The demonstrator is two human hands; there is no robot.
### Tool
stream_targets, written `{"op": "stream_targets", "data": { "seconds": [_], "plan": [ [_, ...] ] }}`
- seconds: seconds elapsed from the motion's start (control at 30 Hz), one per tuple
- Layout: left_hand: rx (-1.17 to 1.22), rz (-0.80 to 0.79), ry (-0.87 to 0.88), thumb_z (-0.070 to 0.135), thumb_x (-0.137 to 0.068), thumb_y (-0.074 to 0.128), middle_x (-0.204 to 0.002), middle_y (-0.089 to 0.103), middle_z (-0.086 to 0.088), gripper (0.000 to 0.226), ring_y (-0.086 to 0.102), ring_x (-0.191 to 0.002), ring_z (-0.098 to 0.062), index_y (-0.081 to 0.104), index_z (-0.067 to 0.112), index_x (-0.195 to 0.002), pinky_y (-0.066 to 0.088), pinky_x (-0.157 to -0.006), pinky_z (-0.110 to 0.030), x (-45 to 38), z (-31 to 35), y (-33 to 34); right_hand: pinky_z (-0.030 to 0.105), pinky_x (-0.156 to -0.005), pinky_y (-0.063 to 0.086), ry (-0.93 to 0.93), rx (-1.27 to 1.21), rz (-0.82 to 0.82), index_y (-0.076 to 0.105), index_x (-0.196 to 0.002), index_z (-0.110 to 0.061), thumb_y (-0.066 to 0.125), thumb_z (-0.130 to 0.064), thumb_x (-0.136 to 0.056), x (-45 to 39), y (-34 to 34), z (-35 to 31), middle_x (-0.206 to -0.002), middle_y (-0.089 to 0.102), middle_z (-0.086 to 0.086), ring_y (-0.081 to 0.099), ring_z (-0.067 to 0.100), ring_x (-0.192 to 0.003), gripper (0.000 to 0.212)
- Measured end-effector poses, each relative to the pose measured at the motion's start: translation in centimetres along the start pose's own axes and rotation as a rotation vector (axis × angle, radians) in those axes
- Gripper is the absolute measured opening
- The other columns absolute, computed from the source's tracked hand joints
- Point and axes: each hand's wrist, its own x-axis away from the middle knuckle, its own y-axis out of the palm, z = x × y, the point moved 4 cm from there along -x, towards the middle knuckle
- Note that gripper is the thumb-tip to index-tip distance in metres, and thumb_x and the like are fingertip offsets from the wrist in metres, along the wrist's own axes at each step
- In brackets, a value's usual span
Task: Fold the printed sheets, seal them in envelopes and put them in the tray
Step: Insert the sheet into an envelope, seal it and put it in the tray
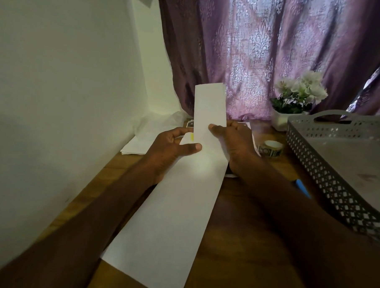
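Long white folded sheet (177,208) held mid-frame above the wood table (241,233), far end bent upright toward 12 o'clock. Left hand (171,149) pinches its left edge w/ thumb on top; right hand (232,141) grips the right edge, thumb on the paper. Grey perforated tray (327,178) at 3 o'clock; tape roll (270,148) btwn tray & right hand. Paper stack (136,146) at 10 o'clock, flower pot (295,98) at 1.

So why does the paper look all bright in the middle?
In the head view, light glares off the folded sheet between the left hand and right hand; the arms are in shadow, and the wide lens curves the tray.
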Motion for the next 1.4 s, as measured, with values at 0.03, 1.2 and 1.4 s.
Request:
{"op": "stream_targets", "data": {
  "seconds": [0.03,1.2,1.4],
  "plan": [
    [0.012,-0.008,-0.003,0.013,-0.083,0.085,-0.110,0.080,0.001,0.045,0.078,-0.096,-0.016,0.070,0.017,-0.126,0.062,-0.091,-0.035,0.1,0.1,0.0,0.044,-0.086,0.061,0.002,0.002,0.009,0.075,-0.102,-0.012,0.077,-0.009,-0.085,0.0,0.0,-0.1,-0.101,0.079,0.005,0.076,0.027,-0.092,0.017],
    [0.004,0.007,-0.039,0.041,-0.061,0.094,-0.127,0.073,-0.005,0.081,0.071,-0.115,-0.030,0.064,0.024,-0.134,0.058,-0.099,-0.053,0.4,0.5,-0.7,0.047,-0.099,0.056,0.194,0.079,-0.086,0.070,-0.118,-0.010,0.071,-0.019,-0.090,2.1,0.7,-1.6,-0.113,0.075,0.009,0.070,0.031,-0.107,0.029],
    [0.066,-0.002,-0.094,0.024,-0.085,0.084,-0.123,0.075,-0.006,0.051,0.075,-0.106,-0.028,0.066,0.019,-0.132,0.060,-0.095,-0.047,0.0,0.2,-1.1,0.054,-0.094,0.058,0.154,0.020,-0.029,0.072,-0.109,-0.009,0.080,-0.021,-0.082,1.5,0.3,-1.5,-0.109,0.077,0.009,0.074,0.032,-0.100,0.030]
  ]
}}
